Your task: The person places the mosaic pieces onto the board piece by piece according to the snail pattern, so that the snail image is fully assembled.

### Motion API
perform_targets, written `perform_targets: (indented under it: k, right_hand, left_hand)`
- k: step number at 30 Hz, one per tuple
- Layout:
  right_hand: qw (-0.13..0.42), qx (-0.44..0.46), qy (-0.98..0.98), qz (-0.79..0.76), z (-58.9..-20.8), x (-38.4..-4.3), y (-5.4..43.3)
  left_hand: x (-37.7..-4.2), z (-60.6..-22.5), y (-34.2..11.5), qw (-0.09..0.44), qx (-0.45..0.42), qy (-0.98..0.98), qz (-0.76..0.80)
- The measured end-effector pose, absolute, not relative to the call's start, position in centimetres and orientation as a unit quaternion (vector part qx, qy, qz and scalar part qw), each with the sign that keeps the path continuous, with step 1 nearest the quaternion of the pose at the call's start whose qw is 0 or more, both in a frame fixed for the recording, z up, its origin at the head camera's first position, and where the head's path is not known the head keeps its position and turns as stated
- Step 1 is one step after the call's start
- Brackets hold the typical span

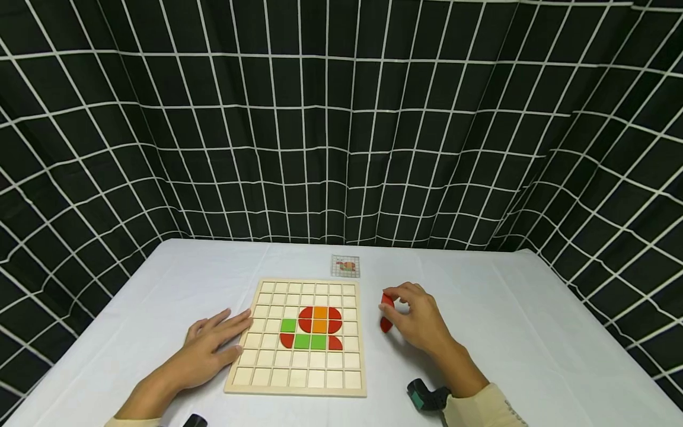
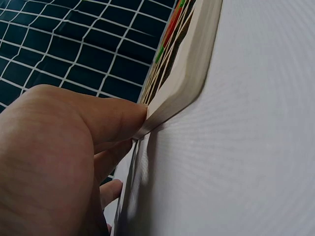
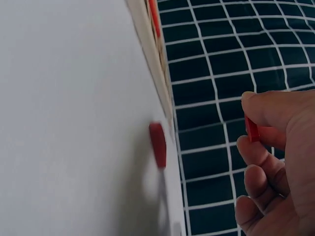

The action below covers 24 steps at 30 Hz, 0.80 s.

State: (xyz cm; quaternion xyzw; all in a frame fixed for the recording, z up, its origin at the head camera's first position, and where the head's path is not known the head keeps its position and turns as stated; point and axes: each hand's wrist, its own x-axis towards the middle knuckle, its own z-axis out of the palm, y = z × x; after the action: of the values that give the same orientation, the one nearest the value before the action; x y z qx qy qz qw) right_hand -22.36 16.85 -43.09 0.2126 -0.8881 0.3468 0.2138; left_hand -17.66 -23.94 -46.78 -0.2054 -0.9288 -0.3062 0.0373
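Observation:
A pale wooden grid board (image 1: pixel 299 376) lies on the white table, with red, orange and green tiles set in its middle squares. My left hand (image 1: pixel 205 356) rests along the board's left edge, fingers extended; in the left wrist view the thumb (image 2: pixel 118 115) touches the frame near a corner. Off the board's right side, my right hand (image 1: pixel 421 317) pinches a small red tile (image 3: pixel 252 129) between thumb and fingers, above the table. A second red tile (image 3: pixel 158 145) lies on the cloth below that hand.
Behind the board lies a small clear-looking square card (image 1: pixel 345 266) with a coloured grid picture. A black device with a green patch (image 1: pixel 427 396) is by the right wrist. Black cloth with white grid lines (image 1: pixel 341 130) hangs around the table (image 1: pixel 533 332).

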Motion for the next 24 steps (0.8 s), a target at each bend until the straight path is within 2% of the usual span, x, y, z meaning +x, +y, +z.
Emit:
perform_targets:
  k: [14, 24]
  right_hand:
    - [0.226, 0.256, -0.867, 0.364, -41.7, -22.6, 12.2]
    - [0.204, 0.27, -0.86, 0.383, -41.1, -22.6, 8.3]
  left_hand:
    - [-17.6, -46.7, -23.8, 0.037, -0.204, -0.93, -0.303]
    - [-17.6, -46.6, -23.9, 0.04, -0.206, -0.931, -0.299]
